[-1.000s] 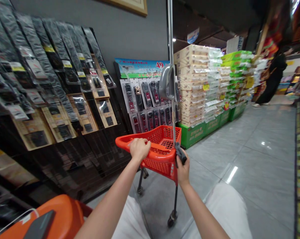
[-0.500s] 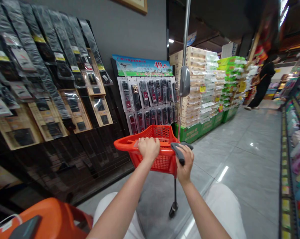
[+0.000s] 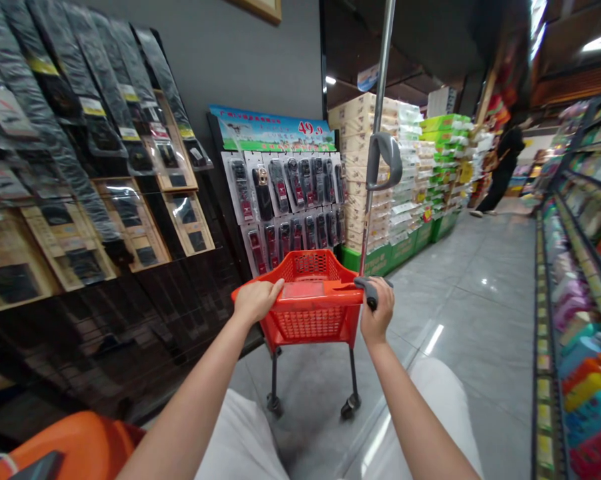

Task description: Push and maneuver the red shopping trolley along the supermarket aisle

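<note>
A small orange shopping cart (image 3: pixel 310 323) on black wheels stands straight ahead of me on the grey floor. My left hand (image 3: pixel 254 301) is closed over the left end of its orange handle bar. My right hand (image 3: pixel 376 315) is wrapped round a grey grip (image 3: pixel 369 291) at the cart's right corner. A tall metal pole (image 3: pixel 378 127) with a grey hook rises from that corner. The basket looks to hold nothing.
A dark rack (image 3: pixel 80 173) of hanging packaged goods lines the left. A display board (image 3: pixel 285 193) of small packs and stacked boxes (image 3: pixel 380 173) stand ahead. Shelves (image 3: pixel 580 267) run along the right. A person in black (image 3: pixel 503 170) stands far down the aisle. An orange object (image 3: pixel 60 450) sits at bottom left.
The cart has swung round to face straight down the aisle. My left hand slid from the handle's middle to its left end. The shelves on the right came further into view.
</note>
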`<state>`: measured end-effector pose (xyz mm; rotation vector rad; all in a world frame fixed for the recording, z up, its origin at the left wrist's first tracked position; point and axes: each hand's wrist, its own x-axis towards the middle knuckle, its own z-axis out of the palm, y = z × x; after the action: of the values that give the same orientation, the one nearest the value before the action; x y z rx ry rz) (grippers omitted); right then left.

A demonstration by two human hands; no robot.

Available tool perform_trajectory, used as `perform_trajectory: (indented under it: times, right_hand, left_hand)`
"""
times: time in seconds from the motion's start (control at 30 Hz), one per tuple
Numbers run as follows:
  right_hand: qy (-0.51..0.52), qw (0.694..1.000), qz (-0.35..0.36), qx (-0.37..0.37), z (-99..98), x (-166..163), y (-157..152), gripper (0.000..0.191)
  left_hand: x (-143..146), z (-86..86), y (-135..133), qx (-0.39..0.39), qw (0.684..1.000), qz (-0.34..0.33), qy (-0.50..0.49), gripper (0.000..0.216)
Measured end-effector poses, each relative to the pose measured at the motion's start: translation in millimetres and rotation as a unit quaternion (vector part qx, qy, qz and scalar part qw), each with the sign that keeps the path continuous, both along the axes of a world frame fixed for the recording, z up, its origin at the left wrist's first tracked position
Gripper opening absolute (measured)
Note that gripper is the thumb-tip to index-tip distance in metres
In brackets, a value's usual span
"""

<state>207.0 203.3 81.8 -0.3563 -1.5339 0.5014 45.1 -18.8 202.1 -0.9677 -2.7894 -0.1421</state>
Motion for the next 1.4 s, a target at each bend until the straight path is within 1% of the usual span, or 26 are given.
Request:
perform_trajectory:
  times: [0.1, 0.17, 0.23, 0.3, 0.37, 0.4, 0.47, 0.5, 0.53, 0.6, 0.63, 0.67, 0.7, 0.73, 0.77, 0.8, 0.87, 0.9, 0.97, 1.0, 1.07, 1.13, 1.2, 1.27, 1.33, 1.4]
  right_hand:
    - [-0.018, 0.999, -0.032, 0.008, -3.2, -10, -37, 0.037]
    - [-0.064, 0.997, -0.031, 0.035, -5.9, -14, -59, 0.043]
    - [-0.098, 0.994, -0.024, 0.050, -8.9, -16, -72, 0.048]
    - [-0.106, 0.992, -0.020, 0.058, -11.5, -13, -71, 0.050]
    - [-0.084, 0.995, -0.011, 0.058, -12.2, -7, -58, 0.047]
    - [-0.059, 0.997, -0.002, 0.044, -11.4, -4, -47, 0.045]
    - [0.015, 0.999, 0.044, -0.027, -7.1, -1, -22, 0.040]
    - [0.054, 0.991, 0.089, -0.080, -3.8, -1, -9, 0.040]
    - [0.085, 0.976, 0.147, -0.137, -0.2, -2, 4, 0.039]
    - [0.111, 0.926, 0.268, -0.241, 6.8, -7, 26, 0.040]
    - [0.108, 0.900, 0.314, -0.281, 9.6, -10, 34, 0.040]
    - [0.100, 0.881, 0.341, -0.311, 11.6, -13, 39, 0.040]
    - [0.092, 0.873, 0.349, -0.328, 12.8, -14, 41, 0.040]
    - [0.088, 0.876, 0.340, -0.331, 13.2, -14, 41, 0.040]
    - [0.087, 0.890, 0.315, -0.317, 12.8, -13, 37, 0.040]
    - [0.085, 0.914, 0.276, -0.287, 11.8, -10, 32, 0.039]
    - [0.063, 0.965, 0.169, -0.191, 8.8, -4, 15, 0.036]
    - [0.036, 0.983, 0.117, -0.137, 7.3, -1, 5, 0.035]
    - [-0.034, 0.998, 0.041, -0.046, 5.7, 2, -18, 0.034]
    - [-0.068, 0.997, 0.021, -0.013, 6.0, 1, -31, 0.037]
    - [-0.117, 0.993, 0.006, 0.033, 8.8, -4, -55, 0.046]
    - [-0.153, 0.985, 0.014, 0.074, 13.6, -11, -73, 0.057]
    - [-0.187, 0.974, 0.037, 0.124, 18.9, -13, -80, 0.066]
    - [-0.226, 0.957, 0.060, 0.174, 22.9, -7, -71, 0.071]
    - [-0.249, 0.946, 0.056, 0.200, 24.1, 6, -47, 0.072]
    - [-0.231, 0.956, 0.006, 0.179, 21.6, 18, -19, 0.067]
  left_hand:
    - [6, -1.3, 5, -0.022, 1.000, -0.007, 0.001, 0.069]
    - [8, -0.5, 7, -0.018, 1.000, -0.005, -0.001, 0.069]
    - [7, 0.9, 7, -0.010, 1.000, -0.003, -0.006, 0.069]
    - [6, 2.8, 6, -0.006, 1.000, -0.006, -0.015, 0.068]
    - [6, 4.6, 5, -0.009, 1.000, -0.012, -0.023, 0.067]
    - [6, 5.4, 5, -0.012, 0.999, -0.015, -0.026, 0.067]
    - [6, 6.4, 5, -0.020, 0.999, -0.018, -0.029, 0.068]
    - [6, 6.5, 5, -0.022, 0.999, -0.021, -0.029, 0.068]
    - [6, 6.4, 5, -0.023, 0.999, -0.023, -0.028, 0.068]
    - [5, 5.6, 7, -0.023, 0.999, -0.023, -0.026, 0.068]
    - [6, 5.1, 8, -0.022, 0.999, -0.020, -0.024, 0.068]
    - [6, 4.6, 9, -0.021, 0.999, -0.016, -0.022, 0.069]
    - [7, 4.1, 10, -0.019, 1.000, -0.010, -0.020, 0.069]
    - [8, 3.6, 10, -0.018, 1.000, -0.004, -0.018, 0.069]
    - [9, 3.2, 11, -0.015, 1.000, 0.002, -0.014, 0.069]
    - [11, 2.8, 11, -0.014, 1.000, 0.006, -0.011, 0.069]
    - [14, 1.8, 12, -0.013, 1.000, 0.008, -0.006, 0.068]
    - [15, 1.1, 12, -0.013, 1.000, 0.008, -0.005, 0.067]
    - [18, -0.7, 14, -0.011, 1.000, 0.010, -0.004, 0.067]
    - [21, -1.7, 16, -0.007, 1.000, 0.011, -0.004, 0.067]
    - [27, -3.8, 22, 0.001, 1.000, 0.012, 0.002, 0.067]
    - [33, -5.2, 28, 0.009, 1.000, 0.007, 0.009, 0.067]
    - [37, -5.6, 30, 0.016, 1.000, -0.010, 0.007, 0.066]
    - [35, -5.8, 25, 0.026, 0.998, -0.048, 0.007, 0.063]
    - [29, -7.4, 15, 0.041, 0.995, -0.084, 0.034, 0.058]
    - [19, -11.8, 4, 0.078, 0.991, -0.089, 0.056, 0.058]
